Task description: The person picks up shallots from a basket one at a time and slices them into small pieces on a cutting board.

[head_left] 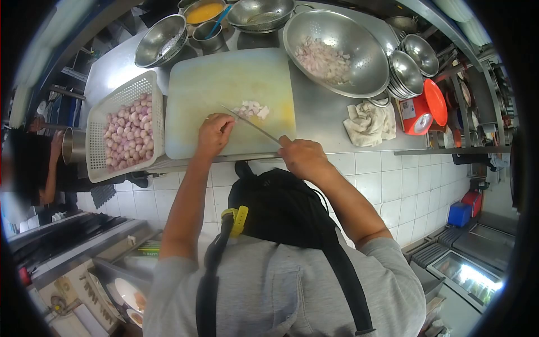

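Observation:
My right hand (305, 156) is wrapped round the handle of a knife (255, 127), its blade pointing up and left over the cutting board (224, 73). Beside the blade, near its tip, my left hand (215, 133) has its fingers curled together, and whatever is in them is hidden. Just beyond the blade lies a small heap of chopped shallots (251, 108) on the board. A white perforated basket (159, 106) to the left holds many peeled shallots (129, 135). More chopped shallots (325, 59) sit in a large steel colander (368, 50) at the right.
A crumpled cloth (369, 122) and a red scale (417, 115) are on the steel table's right side, below stacked steel bowls (405, 73). Along the back stand a steel bowl (161, 39), a metal cup (209, 38) and a colander (261, 14). Another person's arm (51, 168) shows at far left.

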